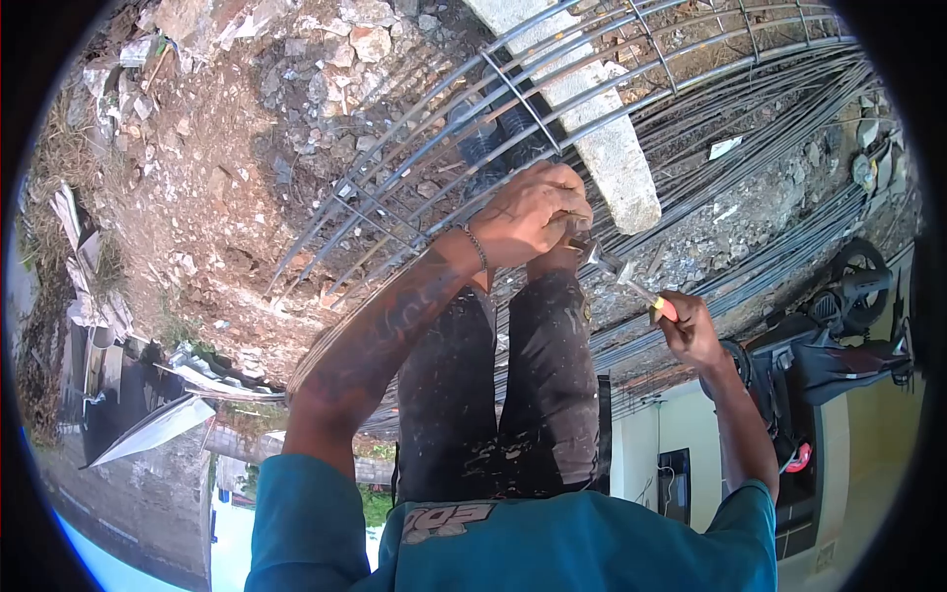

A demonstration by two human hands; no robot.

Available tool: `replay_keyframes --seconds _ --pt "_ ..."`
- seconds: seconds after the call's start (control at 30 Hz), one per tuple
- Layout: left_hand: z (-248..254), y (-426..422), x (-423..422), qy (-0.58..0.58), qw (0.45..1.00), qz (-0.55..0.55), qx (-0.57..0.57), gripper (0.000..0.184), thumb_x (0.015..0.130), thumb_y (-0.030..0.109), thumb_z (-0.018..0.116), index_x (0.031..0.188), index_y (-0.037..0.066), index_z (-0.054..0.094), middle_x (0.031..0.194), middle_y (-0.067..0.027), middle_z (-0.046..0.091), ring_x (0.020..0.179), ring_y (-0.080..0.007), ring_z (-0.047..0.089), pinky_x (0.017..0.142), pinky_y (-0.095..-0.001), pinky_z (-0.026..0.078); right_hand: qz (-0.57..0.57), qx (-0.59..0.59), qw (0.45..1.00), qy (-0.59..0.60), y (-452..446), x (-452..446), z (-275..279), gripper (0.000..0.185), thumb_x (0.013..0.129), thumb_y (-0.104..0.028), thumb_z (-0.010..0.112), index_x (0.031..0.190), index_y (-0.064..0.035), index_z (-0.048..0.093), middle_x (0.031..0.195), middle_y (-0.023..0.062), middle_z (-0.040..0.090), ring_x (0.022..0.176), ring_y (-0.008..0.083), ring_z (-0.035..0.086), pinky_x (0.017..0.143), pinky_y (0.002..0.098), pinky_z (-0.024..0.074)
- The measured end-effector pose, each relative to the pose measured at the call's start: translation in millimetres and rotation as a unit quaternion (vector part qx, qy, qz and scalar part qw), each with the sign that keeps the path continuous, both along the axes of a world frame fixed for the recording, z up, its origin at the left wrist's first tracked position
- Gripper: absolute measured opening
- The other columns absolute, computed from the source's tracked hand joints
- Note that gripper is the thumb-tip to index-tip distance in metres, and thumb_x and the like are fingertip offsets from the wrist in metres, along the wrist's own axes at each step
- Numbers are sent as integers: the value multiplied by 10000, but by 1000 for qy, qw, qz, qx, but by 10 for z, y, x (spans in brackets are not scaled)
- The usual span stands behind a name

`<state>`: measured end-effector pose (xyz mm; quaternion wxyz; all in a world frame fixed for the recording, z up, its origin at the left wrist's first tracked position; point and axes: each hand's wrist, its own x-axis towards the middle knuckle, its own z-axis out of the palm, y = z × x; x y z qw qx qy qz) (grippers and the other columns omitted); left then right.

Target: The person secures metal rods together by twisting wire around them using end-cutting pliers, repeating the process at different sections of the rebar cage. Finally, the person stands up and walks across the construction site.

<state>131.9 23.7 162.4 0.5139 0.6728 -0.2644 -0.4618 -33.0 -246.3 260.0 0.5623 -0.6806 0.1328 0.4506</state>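
My right hand (692,331) is wrapped round the red-and-yellow grip of a metal hand tool (631,280) that looks like pincers. The tool's head points towards my left hand (538,215), whose fingers are curled together close beside it. What those fingers pinch is hidden. A welded-looking cage of steel rebar (464,138) runs from the left up to the upper right, just beyond my left hand. Its long bars are joined by cross bars.
A pale concrete slab (617,173) lies under the rebar. Long loose steel rods (750,118) spread to the right over rubble (326,69). A motorbike (829,360) stands at the right, and sheet scraps (158,429) lie at the lower left.
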Motion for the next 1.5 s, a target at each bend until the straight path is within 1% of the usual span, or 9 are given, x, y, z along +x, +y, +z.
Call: replay_keyframes --seconds 0.17,0.27,0.4,0.67,0.8,0.97,1.13,1.33,1.5 --pt "454 -195 -9 147 985 95 -9 217 964 199 469 1056 37 579 904 -94 629 792 -251 613 785 -356 494 -179 38 979 93 -18 358 356 98 788 73 506 768 -23 506 887 72 557 822 154 519 742 291 420" --pt "627 -321 -5 483 844 227 -51 262 1010 302 422 1030 50 494 896 -106 579 805 -194 571 752 -339 463 -185 14 981 61 79 563 419 58 811 22 514 783 -28 512 989 93 543 877 153 500 759 292 417" --pt "731 -677 -300 571 684 394 -225 208 1013 275 422 1010 73 471 788 -38 533 694 -125 518 626 -280 426 -282 11 957 62 609 561 328 214 897 -89 548 1095 -51 476 1164 72 507 1045 137 489 870 301 419" --pt "671 -429 6 348 910 217 62 294 1003 274 448 923 9 546 699 -4 440 650 -66 382 561 -262 362 -482 107 864 99 1175 517 341 273 868 2 472 1099 -85 353 1006 166 555 731 235 625 648 345 545" --pt "475 -171 143 74 987 124 70 205 940 150 473 965 -20 585 846 -163 639 766 -294 634 732 -347 481 -433 104 888 114 1105 506 491 252 869 14 423 1081 -82 327 1021 184 556 727 229 619 651 339 531" --pt "339 -36 589 143 967 193 78 217 956 134 444 976 -19 597 766 -104 612 700 -171 609 668 -302 485 -110 -39 978 170 841 635 806 199 883 0 443 1081 7 428 912 129 590 747 220 624 680 321 501" --pt "445 44 886 191 950 204 142 225 974 141 427 1003 -15 587 710 -51 577 639 -102 562 624 -246 471 -99 -8 978 185 624 439 771 269 882 -5 440 1147 27 418 869 153 575 747 274 622 704 366 501" --pt "400 51 5 450 843 269 121 212 988 131 409 1052 -11 552 666 -29 554 588 -91 516 552 -235 423 29 -429 876 -218 400 -259 -525 465 753 27 552 1172 38 349 1089 255 488 984 409 506 744 474 465" --pt "519 -176 -270 445 853 243 124 202 992 143 422 1052 2 554 681 -34 562 557 -101 513 536 -241 441 23 -491 862 -125 532 -528 -1545 516 755 0 551 1221 35 333 1162 266 437 1019 422 477 845 511 418"
